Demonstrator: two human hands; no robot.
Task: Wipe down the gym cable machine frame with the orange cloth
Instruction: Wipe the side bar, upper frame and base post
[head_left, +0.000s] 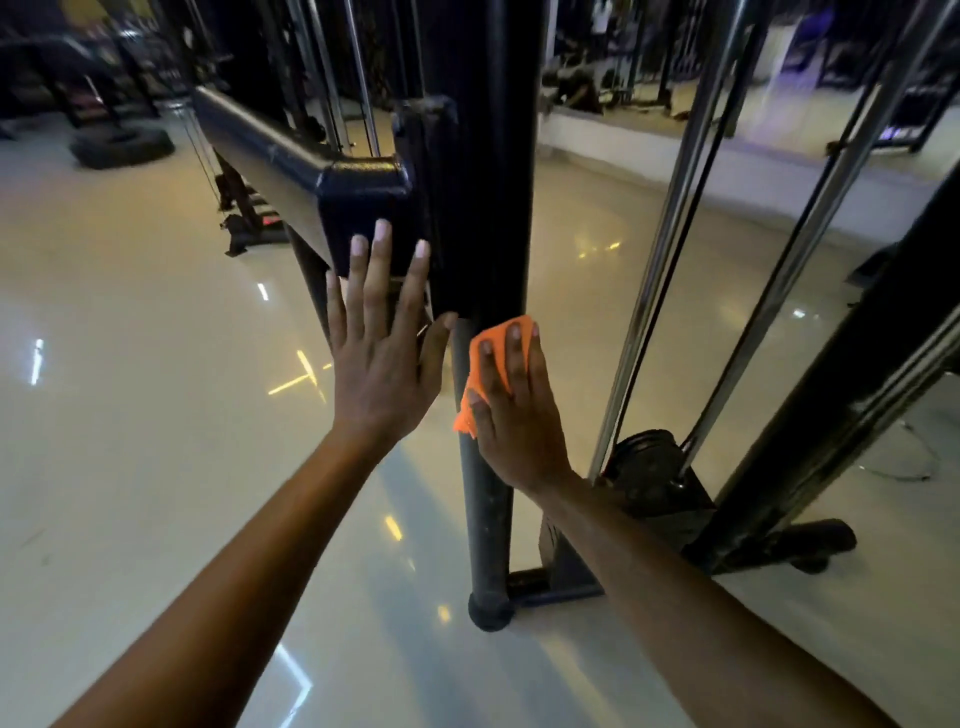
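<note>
A: status on the wipe?

B: R hand (511, 410) flat on the cloth (491, 348), fingers together, palm pinning it to the post (483, 509). No pinch or wrap, just press. Cloth shows at 12 and 9 o'clock of the hand; the rest is under the palm.

A: where on the frame (483, 156)?

B: Round lower post, right below the thick black upright. Base cap (488, 610) on the floor (130, 415) at 6 o'clock from the hand. Looks like mid-stroke on that post, prob vertical; can't tell dir from one frame.

A: L hand?

B: L hand (382, 358) open, fingers spread, empty. It sits at 9 o'clock of the cloth, fingertips over the crossbar end block (363, 208), thumb reaching toward the post. Contact unclear, could be hovering. My guess: bracing for balance while R pushes.

A: why flat palm?

B: Spreads pressure, keeps the cloth from bunching on a curved tube. Downside: only the near face gets covered, back of the post prob untouched.

A: anything in the way?

B: Chrome guide rods (670, 234) and weight stack (654, 467) at 3 o'clock of the hand, near but clear. Crossbar (260, 140) runs off to 10 o'clock.

A: left to do?

B: Upper upright, crossbar, base look pending IMO. Can't judge dust, pic's dim and a bit blurred.
</note>
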